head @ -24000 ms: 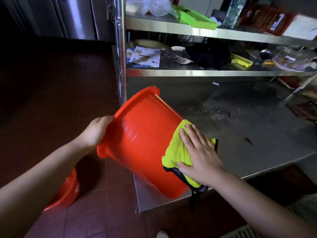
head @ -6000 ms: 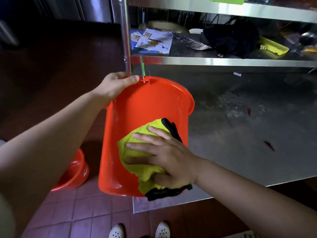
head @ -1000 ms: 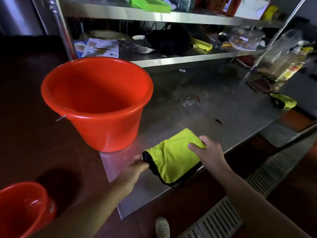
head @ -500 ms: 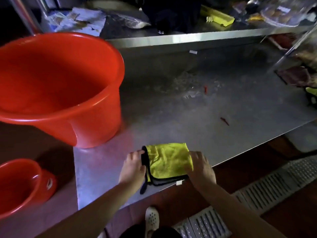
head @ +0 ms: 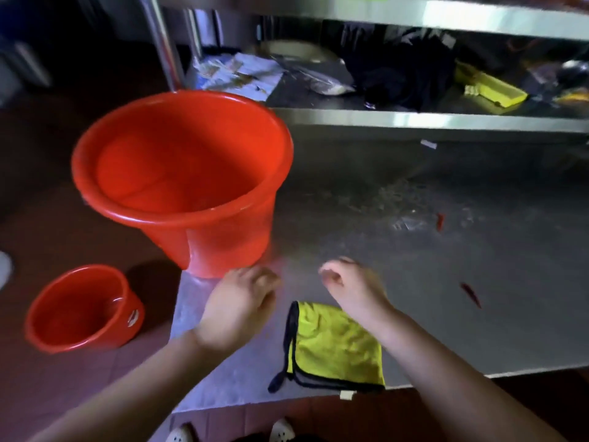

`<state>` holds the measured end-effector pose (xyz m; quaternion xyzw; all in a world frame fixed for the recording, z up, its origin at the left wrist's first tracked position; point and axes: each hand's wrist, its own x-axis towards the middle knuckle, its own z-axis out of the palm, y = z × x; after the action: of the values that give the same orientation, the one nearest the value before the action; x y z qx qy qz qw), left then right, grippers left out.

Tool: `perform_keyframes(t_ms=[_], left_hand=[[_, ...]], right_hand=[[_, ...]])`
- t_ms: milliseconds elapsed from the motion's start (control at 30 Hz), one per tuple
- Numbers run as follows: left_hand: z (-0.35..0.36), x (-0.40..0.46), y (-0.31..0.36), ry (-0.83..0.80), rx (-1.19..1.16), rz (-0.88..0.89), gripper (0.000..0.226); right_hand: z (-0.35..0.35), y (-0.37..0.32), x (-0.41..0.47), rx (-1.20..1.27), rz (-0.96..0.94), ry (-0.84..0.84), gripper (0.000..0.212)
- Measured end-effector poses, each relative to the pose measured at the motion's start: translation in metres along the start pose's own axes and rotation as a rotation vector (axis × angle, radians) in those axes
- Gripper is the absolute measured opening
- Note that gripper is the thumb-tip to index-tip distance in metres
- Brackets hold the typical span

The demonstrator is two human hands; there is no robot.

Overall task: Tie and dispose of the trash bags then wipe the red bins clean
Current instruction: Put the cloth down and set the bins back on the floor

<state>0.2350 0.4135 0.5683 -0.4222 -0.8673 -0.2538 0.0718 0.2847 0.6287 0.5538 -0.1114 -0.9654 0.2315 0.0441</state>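
Left hand (head: 237, 309): loosely curled, holding nothing, above counter (head: 446, 282).
Right hand (head: 353, 288): loosely curled, holding nothing.
Yellow cloth (head: 336, 349): folded at counter's near edge.
Large red bin (head: 181, 177): upright on counter corner.
Small red bin (head: 79, 309): on floor.

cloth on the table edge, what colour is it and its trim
The cloth is yellow-green with black edging, seen in the head view.

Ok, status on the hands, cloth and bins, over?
Left hand and right hand empty, above the table. Cloth folded at the table edge. Big bin upright on the table, small bin on the floor. Nothing blocking.
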Motion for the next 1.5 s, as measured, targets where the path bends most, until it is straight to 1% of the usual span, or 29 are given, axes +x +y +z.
perform_keyframes(t_ms=[67, 133, 167, 200, 233, 267, 333, 367, 400, 467, 533, 667, 733, 833, 933, 1067, 1133, 1233, 1333, 1433, 1500], left_hand=[[-0.042, 0.008, -0.008, 0.269, 0.102, 0.006, 0.017], [-0.076, 0.009, -0.024, 0.51, 0.227, -0.076, 0.013], [-0.09, 0.008, -0.034, 0.607, 0.263, -0.169, 0.014], [-0.101, 0.007, -0.044, 0.684, 0.277, -0.294, 0.021], [-0.11, 0.005, -0.054, 0.729, 0.266, -0.437, 0.03], [-0.119, 0.004, -0.065, 0.736, 0.239, -0.585, 0.04], [-0.13, 0.001, -0.085, 0.666, 0.148, -0.85, 0.054], [-0.134, 0.0, -0.093, 0.63, 0.063, -0.937, 0.053], [-0.138, -0.002, -0.099, 0.61, -0.045, -0.991, 0.047], [-0.144, -0.007, -0.105, 0.633, -0.296, -1.047, 0.033], [-0.151, -0.018, -0.109, 0.651, -0.522, -1.108, 0.027], [-0.172, -0.057, -0.129, 0.712, -0.808, -1.189, 0.012], [-0.186, -0.084, -0.147, 0.72, -0.886, -1.204, 0.014], [-0.212, -0.132, -0.182, 0.702, -0.885, -1.202, 0.02], [-0.24, -0.189, -0.231, 0.687, -0.844, -1.222, 0.019], [-0.261, -0.27, -0.299, 0.651, -0.761, -1.309, 0.018], [-0.26, -0.302, -0.326, 0.612, -0.713, -1.337, 0.016], [-0.247, -0.335, -0.355, 0.548, -0.651, -1.367, 0.014], [-0.217, -0.36, -0.378, 0.409, -0.646, -1.457, 0.018], [-0.176, -0.383, -0.393, 0.257, -0.662, -1.554, 0.011], [-0.146, -0.395, -0.398, 0.177, -0.66, -1.6, 0.012]], right_hand=[[-0.021, -0.036, 0.029, 0.062, -0.116, 0.154, 0.01], [-0.038, -0.069, 0.054, 0.147, -0.193, 0.304, 0.011], [-0.043, -0.083, 0.066, 0.205, -0.181, 0.358, 0.013], [-0.047, -0.095, 0.078, 0.258, -0.139, 0.396, 0.018], [-0.048, -0.105, 0.09, 0.301, -0.082, 0.409, 0.025], [-0.048, -0.114, 0.101, 0.326, -0.024, 0.394, 0.033], [-0.046, -0.125, 0.114, 0.332, 0.062, 0.343, 0.046], [-0.044, -0.13, 0.116, 0.329, 0.084, 0.333, 0.049], [-0.042, -0.135, 0.116, 0.334, 0.098, 0.338, 0.05], [-0.037, -0.148, 0.113, 0.358, 0.102, 0.374, 0.049], [-0.033, -0.166, 0.108, 0.367, 0.074, 0.418, 0.048], [-0.018, -0.216, 0.094, 0.347, 0.008, 0.46, 0.049], [-0.005, -0.246, 0.086, 0.333, -0.002, 0.461, 0.05], [0.027, -0.297, 0.071, 0.342, 0.014, 0.441, 0.05], [0.078, -0.356, 0.051, 0.373, 0.046, 0.405, 0.049], [0.163, -0.423, 0.023, 0.409, 0.112, 0.3, 0.05], [0.201, -0.442, 0.009, 0.42, 0.156, 0.243, 0.051], [0.247, -0.448, -0.013, 0.408, 0.249, 0.166, 0.052], [0.283, -0.434, -0.035, 0.364, 0.348, 0.073, 0.052], [0.317, -0.411, -0.052, 0.301, 0.429, 0.007, 0.052], [0.342, -0.394, -0.06, 0.273, 0.492, -0.03, 0.05]])
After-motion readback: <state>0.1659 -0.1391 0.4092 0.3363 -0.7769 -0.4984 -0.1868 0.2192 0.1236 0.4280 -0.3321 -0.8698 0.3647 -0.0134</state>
